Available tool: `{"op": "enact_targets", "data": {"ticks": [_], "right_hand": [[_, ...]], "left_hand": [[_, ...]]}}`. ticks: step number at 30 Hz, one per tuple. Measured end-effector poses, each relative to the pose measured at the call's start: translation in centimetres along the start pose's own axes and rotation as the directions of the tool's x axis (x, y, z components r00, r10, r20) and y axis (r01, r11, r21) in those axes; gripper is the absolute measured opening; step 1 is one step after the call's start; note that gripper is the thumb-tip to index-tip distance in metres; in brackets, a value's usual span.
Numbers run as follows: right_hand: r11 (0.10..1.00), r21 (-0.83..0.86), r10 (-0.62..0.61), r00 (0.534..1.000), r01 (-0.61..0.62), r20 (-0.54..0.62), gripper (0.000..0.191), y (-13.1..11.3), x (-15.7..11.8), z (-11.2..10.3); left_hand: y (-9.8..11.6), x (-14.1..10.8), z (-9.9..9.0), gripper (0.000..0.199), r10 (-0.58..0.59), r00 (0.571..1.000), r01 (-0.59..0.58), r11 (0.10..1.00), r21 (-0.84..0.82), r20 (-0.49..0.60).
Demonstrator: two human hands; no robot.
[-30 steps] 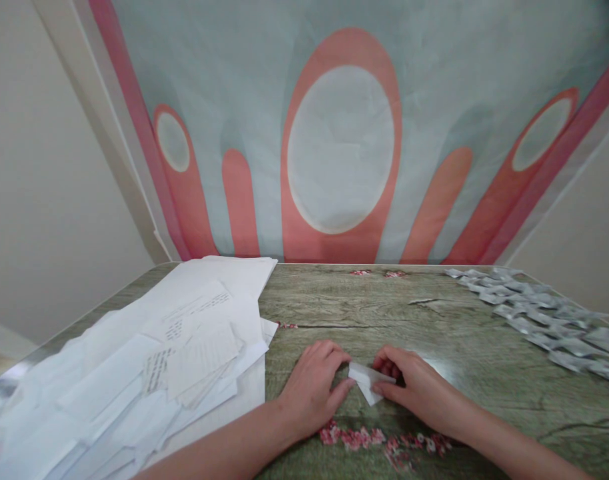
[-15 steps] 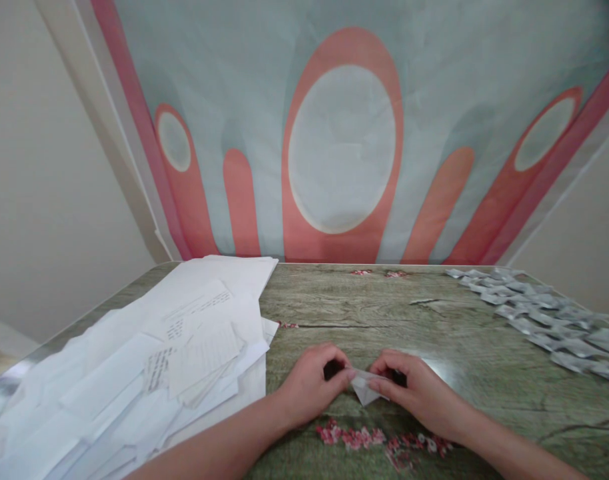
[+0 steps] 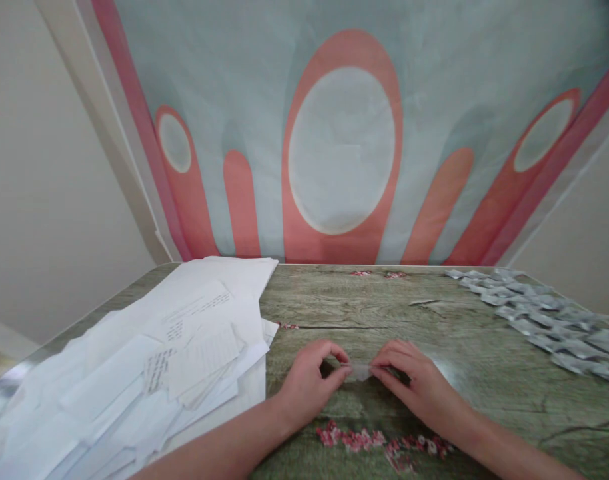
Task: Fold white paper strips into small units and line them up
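A small piece of folded white paper (image 3: 359,372) stretches between my two hands, just above the table. My left hand (image 3: 314,377) pinches its left end between thumb and fingers. At its right end, my right hand (image 3: 414,380) grips it the same way. Only a narrow strip of the paper shows between the fingertips; the ends are hidden by my fingers.
A broad heap of white paper sheets (image 3: 119,387), some with printed text, covers the left of the wood-patterned table (image 3: 324,300). Rows of small folded paper pieces (image 3: 544,313) lie along the right side. A patterned cloth (image 3: 264,80) hangs behind the table.
The paper's lower triangular flap, visible before, no longer shows; a narrow strip is seen instead. My right-hand fingers have shifted slightly upward along the paper.
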State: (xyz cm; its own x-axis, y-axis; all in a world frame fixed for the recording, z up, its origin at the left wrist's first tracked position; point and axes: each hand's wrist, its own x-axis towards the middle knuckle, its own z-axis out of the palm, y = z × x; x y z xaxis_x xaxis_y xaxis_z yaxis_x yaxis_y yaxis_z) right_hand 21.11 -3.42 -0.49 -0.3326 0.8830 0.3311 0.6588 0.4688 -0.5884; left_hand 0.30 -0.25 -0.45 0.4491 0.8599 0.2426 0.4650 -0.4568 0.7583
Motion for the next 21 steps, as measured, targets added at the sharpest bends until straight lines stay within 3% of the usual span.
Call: {"op": "enact_targets", "data": {"ticks": [4,8,14,21], "right_hand": [[0.963,-0.173,-0.215,0.976,0.206,-0.039,0.012,0.1,-0.2,0.2],[0.897,-0.300,-0.349,0.937,0.324,-0.032,0.015,0.4,-0.4,0.5],[0.854,-0.386,-0.361,0.932,0.348,0.041,0.018,0.8,-0.4,1.0],[0.899,-0.340,-0.267,0.961,0.275,0.071,0.018,0.8,-0.5,1.2]], "left_hand": [[0.1,-0.2,-0.1,0.014,0.190,0.981,-0.194,0.974,0.116,0.044],[0.1,-0.3,-0.3,0.019,0.264,0.962,-0.272,0.935,0.228,0.064],[0.3,-0.3,-0.4,0.014,0.268,0.954,-0.299,0.900,0.318,0.137],[0.6,-0.4,-0.4,0.004,0.236,0.943,-0.313,0.869,0.383,0.236]]}}
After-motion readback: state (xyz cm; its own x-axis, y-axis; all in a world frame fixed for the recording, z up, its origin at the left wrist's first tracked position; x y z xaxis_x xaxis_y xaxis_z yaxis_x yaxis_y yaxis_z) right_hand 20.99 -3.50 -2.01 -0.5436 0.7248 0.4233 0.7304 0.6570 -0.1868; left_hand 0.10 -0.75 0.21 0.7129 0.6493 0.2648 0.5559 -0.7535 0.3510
